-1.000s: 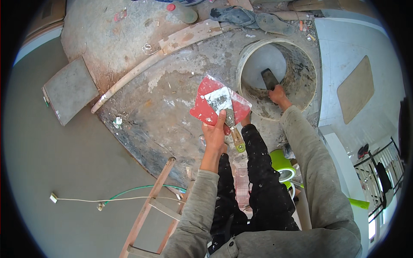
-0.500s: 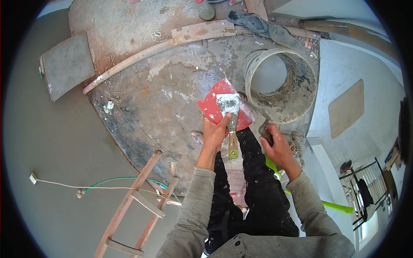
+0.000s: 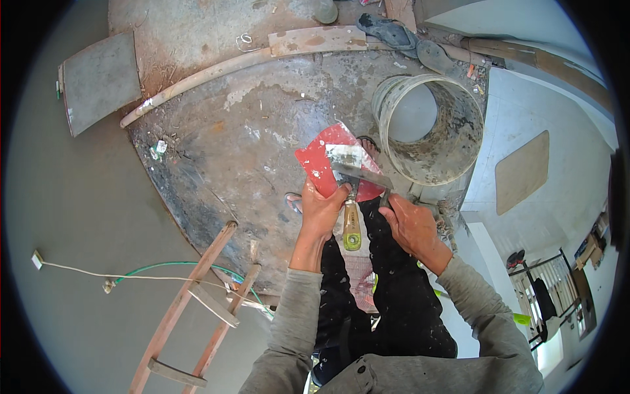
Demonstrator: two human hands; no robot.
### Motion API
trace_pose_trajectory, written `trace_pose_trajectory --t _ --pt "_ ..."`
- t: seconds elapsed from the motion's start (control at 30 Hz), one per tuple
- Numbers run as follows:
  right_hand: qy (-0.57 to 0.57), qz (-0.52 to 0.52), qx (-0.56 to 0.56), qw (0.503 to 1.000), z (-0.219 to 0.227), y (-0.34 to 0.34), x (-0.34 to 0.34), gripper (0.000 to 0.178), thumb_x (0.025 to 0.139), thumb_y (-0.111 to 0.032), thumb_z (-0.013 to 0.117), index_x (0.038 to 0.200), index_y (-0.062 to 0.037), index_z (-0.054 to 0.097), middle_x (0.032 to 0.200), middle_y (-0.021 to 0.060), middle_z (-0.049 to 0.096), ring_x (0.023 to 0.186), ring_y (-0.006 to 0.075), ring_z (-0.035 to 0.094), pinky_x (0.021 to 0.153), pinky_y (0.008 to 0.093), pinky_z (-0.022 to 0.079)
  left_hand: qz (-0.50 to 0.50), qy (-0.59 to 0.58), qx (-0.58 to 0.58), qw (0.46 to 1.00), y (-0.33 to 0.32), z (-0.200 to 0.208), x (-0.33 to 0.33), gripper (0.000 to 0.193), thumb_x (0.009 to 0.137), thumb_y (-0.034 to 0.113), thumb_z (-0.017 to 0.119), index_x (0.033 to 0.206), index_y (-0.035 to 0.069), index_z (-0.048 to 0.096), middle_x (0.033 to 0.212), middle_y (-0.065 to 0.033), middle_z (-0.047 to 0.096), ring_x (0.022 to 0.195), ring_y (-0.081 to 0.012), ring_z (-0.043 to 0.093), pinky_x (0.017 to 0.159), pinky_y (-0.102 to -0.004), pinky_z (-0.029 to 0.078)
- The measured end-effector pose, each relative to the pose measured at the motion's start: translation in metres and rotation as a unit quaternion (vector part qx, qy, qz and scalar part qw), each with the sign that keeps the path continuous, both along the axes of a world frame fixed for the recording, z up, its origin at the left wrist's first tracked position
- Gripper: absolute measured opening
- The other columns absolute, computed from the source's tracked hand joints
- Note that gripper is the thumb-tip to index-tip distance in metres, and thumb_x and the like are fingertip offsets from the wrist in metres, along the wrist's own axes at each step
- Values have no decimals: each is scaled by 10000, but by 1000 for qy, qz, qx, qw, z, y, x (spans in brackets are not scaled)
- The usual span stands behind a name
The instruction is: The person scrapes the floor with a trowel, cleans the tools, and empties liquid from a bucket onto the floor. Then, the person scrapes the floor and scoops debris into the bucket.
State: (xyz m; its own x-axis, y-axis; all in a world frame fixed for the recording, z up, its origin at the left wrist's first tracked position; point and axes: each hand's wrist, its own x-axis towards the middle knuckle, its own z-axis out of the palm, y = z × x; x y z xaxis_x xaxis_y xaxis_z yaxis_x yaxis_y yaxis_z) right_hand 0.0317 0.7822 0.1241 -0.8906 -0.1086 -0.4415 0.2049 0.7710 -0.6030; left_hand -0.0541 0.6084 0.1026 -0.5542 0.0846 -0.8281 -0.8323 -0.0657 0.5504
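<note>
My left hand [image 3: 319, 211] is closed around a red plastic spreader [image 3: 316, 163] smeared with white, together with a putty knife [image 3: 352, 230]. The putty knife lies over the spreader, its wooden handle with a green end pointing toward me. In my right hand [image 3: 415, 228] is the dark handle of a trowel [image 3: 369, 175]. The narrow grey trowel blade crosses the putty knife's whitened blade and seems to touch it. Just right of the tools, a large dirty bucket [image 3: 453, 121] lies tipped toward me, showing its stained inside.
A wooden ladder [image 3: 172, 312] leans at lower left, beside a green hose [image 3: 164, 264] and a pale cord. Smooth grey wet-looking floor [image 3: 72, 197] fills the left side. Sandals [image 3: 394, 36] lie beyond the bucket, near a curved board strip [image 3: 315, 41]. My sandalled feet stand below the tools.
My right hand has moved left and brought the trowel blade across the putty knife. My left hand, with the spreader and putty knife, has shifted slightly left.
</note>
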Motion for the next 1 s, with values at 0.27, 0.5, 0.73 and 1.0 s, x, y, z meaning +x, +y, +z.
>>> trace_pose_trajectory --t 0.27,0.5,0.73,1.0 --pt "-66 -89 6 994 1 -22 -15 251 920 -307 474 868 -61 471 636 163 567 570 376 578 478 448 446 49 67 -17 996 5 -3 -1 403 750 -101 562 1124 2 454 996 -64 574 876 -153 576 780 -267 450" --pt "-74 -111 -30 991 5 -41 -14 274 934 -327 439 889 -60 475 652 174 576 601 373 590 487 462 450 44 45 -70 996 2 1 2 389 767 -97 550 1133 -4 455 1002 -72 576 886 -146 574 780 -260 449" --pt "-86 -110 -54 989 18 -63 -4 268 942 -314 427 876 -57 464 566 192 549 545 387 578 459 463 441 68 59 -102 991 -9 -4 4 375 758 -93 553 1113 -10 465 992 -76 584 862 -143 578 758 -266 457" --pt "-57 -93 -34 993 2 -62 -21 268 936 -328 437 881 -68 469 561 183 556 515 388 576 436 479 441 -14 77 -111 991 -19 -8 2 342 757 -73 549 1086 -17 478 951 -67 594 828 -135 579 732 -258 456"
